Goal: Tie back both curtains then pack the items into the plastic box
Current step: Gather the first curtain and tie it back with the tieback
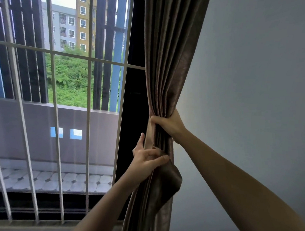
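Note:
A brown pleated curtain (pixel 169 54) hangs at the right side of the window, gathered into a narrow bunch at mid height. My right hand (pixel 169 124) grips the bunch, fingers curled round its left side. Just below, my left hand (pixel 146 159) pinches a brown fabric tie-back strip (pixel 169 179), which loops out to the right of the curtain. A paler band of the strip (pixel 149 138) runs up between both hands. The other curtain and the plastic box are out of view.
White window bars (pixel 62 53) cross the glass on the left, with a balcony wall and buildings beyond. A plain grey wall (pixel 257 86) fills the right side. The dark window frame (pixel 133 96) stands right beside the curtain.

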`<action>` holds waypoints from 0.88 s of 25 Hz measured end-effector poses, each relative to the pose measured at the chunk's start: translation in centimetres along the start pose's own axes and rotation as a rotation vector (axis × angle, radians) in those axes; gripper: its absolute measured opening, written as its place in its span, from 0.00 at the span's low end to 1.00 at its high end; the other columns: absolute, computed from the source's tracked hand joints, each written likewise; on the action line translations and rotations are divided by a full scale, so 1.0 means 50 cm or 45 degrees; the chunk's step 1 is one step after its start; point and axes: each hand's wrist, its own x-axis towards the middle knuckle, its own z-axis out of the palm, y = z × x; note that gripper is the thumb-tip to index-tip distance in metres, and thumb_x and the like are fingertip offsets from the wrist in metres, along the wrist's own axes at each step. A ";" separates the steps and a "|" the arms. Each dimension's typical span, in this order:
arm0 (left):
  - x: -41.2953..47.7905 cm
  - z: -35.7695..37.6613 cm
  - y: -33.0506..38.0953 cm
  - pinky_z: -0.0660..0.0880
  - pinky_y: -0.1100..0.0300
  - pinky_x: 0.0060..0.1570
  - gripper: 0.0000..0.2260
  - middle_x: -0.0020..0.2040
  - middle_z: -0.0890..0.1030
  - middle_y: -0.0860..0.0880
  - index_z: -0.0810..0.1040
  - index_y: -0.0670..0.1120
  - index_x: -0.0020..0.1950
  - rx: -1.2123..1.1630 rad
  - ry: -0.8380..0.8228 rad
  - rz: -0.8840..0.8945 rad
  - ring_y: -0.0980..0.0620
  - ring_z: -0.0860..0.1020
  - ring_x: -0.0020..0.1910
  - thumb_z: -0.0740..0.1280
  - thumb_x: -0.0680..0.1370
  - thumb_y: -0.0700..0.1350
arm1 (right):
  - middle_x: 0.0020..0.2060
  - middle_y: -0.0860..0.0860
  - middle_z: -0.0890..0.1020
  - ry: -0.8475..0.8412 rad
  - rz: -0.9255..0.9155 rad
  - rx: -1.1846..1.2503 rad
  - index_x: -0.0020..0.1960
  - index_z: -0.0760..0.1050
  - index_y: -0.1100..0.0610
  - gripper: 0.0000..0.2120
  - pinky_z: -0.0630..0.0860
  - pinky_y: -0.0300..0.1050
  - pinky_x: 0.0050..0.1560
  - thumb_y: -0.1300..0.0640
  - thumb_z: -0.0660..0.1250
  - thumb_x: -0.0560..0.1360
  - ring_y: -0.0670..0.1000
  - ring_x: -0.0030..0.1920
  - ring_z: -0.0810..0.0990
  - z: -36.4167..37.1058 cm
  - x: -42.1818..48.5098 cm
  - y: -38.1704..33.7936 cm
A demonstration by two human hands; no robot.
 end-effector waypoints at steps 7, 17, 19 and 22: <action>0.067 0.063 -0.038 0.62 0.49 0.71 0.05 0.77 0.45 0.55 0.77 0.51 0.37 0.183 0.246 0.359 0.50 0.53 0.75 0.63 0.71 0.48 | 0.52 0.52 0.81 -0.028 0.118 0.069 0.60 0.73 0.52 0.32 0.78 0.55 0.56 0.50 0.73 0.57 0.53 0.52 0.81 0.008 0.012 -0.035; 0.050 0.094 -0.024 0.77 0.66 0.44 0.20 0.72 0.65 0.39 0.63 0.59 0.41 -0.041 0.431 0.218 0.56 0.78 0.53 0.72 0.69 0.41 | 0.54 0.53 0.79 -0.056 0.142 0.140 0.63 0.70 0.52 0.32 0.77 0.50 0.56 0.52 0.72 0.60 0.53 0.54 0.79 -0.001 -0.006 -0.044; 0.047 0.093 -0.012 0.76 0.70 0.40 0.23 0.73 0.61 0.48 0.60 0.56 0.50 -0.142 0.452 0.158 0.68 0.75 0.50 0.72 0.69 0.40 | 0.54 0.53 0.79 -0.062 0.134 0.143 0.63 0.70 0.53 0.30 0.77 0.48 0.54 0.53 0.72 0.62 0.53 0.54 0.78 -0.001 -0.008 -0.045; 0.058 0.082 0.007 0.80 0.59 0.43 0.36 0.56 0.76 0.55 0.54 0.54 0.61 -0.167 0.542 0.028 0.58 0.80 0.47 0.77 0.64 0.48 | 0.53 0.52 0.79 -0.094 0.108 0.092 0.62 0.72 0.54 0.25 0.77 0.45 0.52 0.56 0.73 0.66 0.52 0.53 0.79 -0.003 -0.013 -0.061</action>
